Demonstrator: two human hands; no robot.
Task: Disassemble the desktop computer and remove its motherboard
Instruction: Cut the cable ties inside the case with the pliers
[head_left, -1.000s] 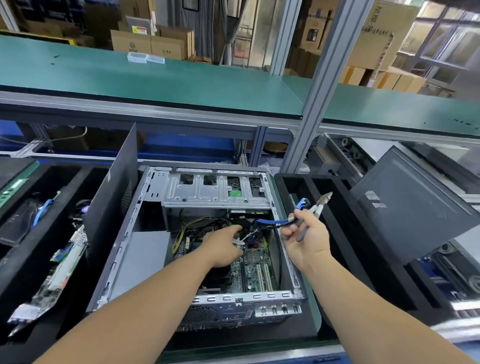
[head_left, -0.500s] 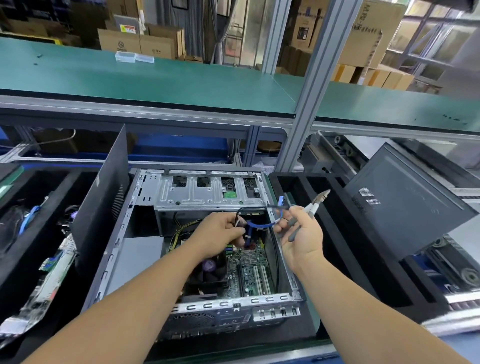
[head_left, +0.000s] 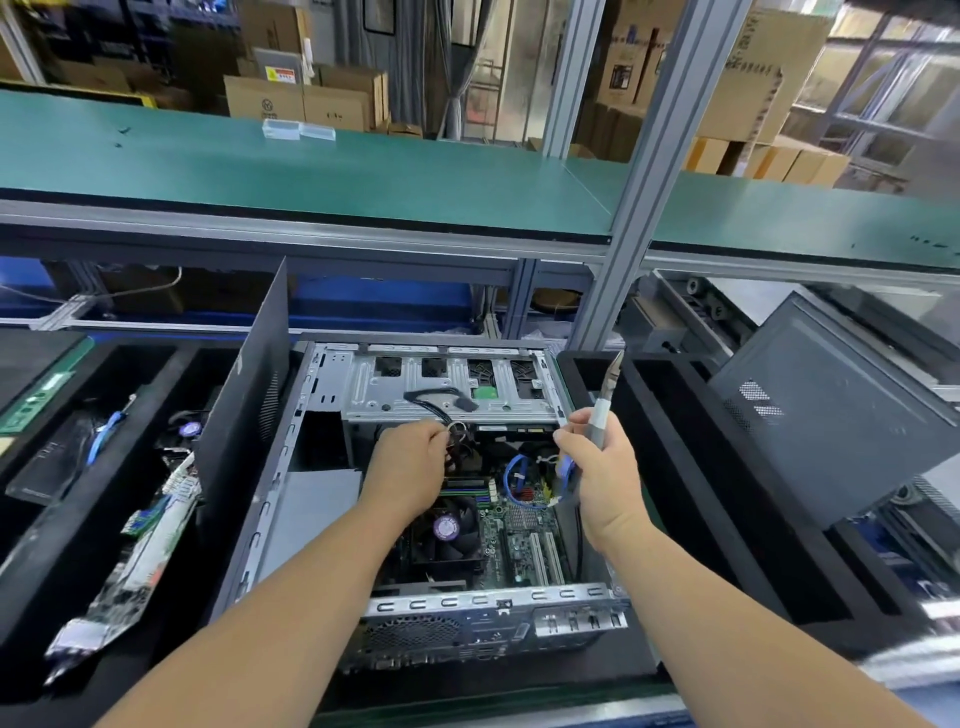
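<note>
both forearms reaching forward, left hand (head_left: 410, 457) and right hand (head_left: 602, 467) fingers curled

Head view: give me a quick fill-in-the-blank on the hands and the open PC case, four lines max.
1. The right hand holds pliers whose tips point ____.
2. The cable looping over the motherboard beside that hand is ____ in colour.
3. The left hand grips a bundle of ____ wires.
4. The CPU fan carries a round ____ sticker.

Missing words: up; blue; black; purple
</note>
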